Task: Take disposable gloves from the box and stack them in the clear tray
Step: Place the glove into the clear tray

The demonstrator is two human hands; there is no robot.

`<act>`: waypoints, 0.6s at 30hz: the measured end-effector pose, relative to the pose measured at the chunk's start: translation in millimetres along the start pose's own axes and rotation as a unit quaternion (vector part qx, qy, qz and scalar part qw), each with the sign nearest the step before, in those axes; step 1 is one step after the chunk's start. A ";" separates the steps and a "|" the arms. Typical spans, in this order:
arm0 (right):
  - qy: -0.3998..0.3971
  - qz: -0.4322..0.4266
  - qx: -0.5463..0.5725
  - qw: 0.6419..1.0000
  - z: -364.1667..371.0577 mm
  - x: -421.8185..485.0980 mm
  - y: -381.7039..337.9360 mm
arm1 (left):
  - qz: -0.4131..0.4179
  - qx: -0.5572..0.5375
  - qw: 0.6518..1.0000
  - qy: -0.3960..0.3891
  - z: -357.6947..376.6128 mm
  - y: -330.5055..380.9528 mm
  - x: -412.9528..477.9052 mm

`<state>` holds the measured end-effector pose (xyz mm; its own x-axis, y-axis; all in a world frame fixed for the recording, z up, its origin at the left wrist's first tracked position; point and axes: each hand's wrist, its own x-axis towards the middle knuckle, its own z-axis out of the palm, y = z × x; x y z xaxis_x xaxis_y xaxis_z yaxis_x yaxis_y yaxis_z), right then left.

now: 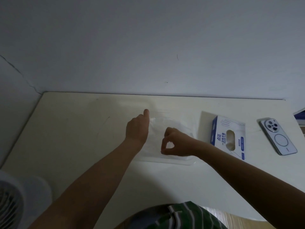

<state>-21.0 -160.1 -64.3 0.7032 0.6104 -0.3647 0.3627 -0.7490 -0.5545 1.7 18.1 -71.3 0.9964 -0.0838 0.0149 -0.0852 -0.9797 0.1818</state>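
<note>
Head view shows your two hands over the clear tray (175, 161), which lies flat on the cream counter (74, 138) near its middle. Thin, see-through gloves (166, 123) lie spread inside the tray; the film is so faint that you cannot count the layers.

Your right hand (175, 143) hangs over the tray's near half with thumb and forefinger tips pressed together in a ring, pinching the glove film there, while the other fingers curl in above. Your left hand (137, 128) sits at the tray's left edge, seen from the back, thumb stretched toward the wall. Its fingers are hidden underneath, so you cannot tell whether it grips the film or only rests on it.

Just right of the tray, the white-and-blue glove box (228, 134) lies flat, its oval opening facing up with pale glove material showing inside. A phone (279, 138) lies camera-side up farther right, apart from the box. A white fan (11, 197) stands at the lower left, off the counter's near corner.
</note>
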 end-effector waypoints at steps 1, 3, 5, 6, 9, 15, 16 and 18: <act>0.009 -0.003 -0.007 1.000 -0.4 1.3 0.0 | 0.005 0.016 1.000 -0.006 -0.1 0.8 0.6; 0.000 0.001 0.002 1.000 -1.3 5.3 -1.5 | 0.015 0.054 0.998 -0.003 0.3 1.6 0.9; -0.035 0.022 0.010 0.999 -0.1 9.3 -3.4 | 0.047 0.110 0.992 0.037 -1.2 2.4 -2.3; -0.046 0.035 0.006 0.998 1.4 11.7 -4.0 | 0.075 0.128 0.987 0.066 -3.5 3.5 -4.1; -0.049 0.051 -0.003 0.997 5.6 16.9 -5.7 | 0.181 0.096 0.974 0.097 -6.1 9.9 -9.0; 0.013 0.122 -0.010 0.992 7.8 24.3 -8.4 | 0.029 0.011 0.956 -0.291 15.2 1.8 -10.3; 0.039 0.143 -0.018 0.989 7.7 24.8 -6.0 | 0.021 0.010 0.952 -0.305 18.4 -2.1 -11.0; 0.054 0.183 -0.050 0.980 7.1 25.2 0.4 | 0.019 0.012 0.952 -0.307 24.8 -6.3 -10.9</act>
<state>-7.5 -143.2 -79.0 0.8559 0.2696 -0.4412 0.1283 -0.9374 -0.3238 -8.6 20.6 -97.0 0.8052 -0.2036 -0.5569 -0.1289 -0.9769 0.1707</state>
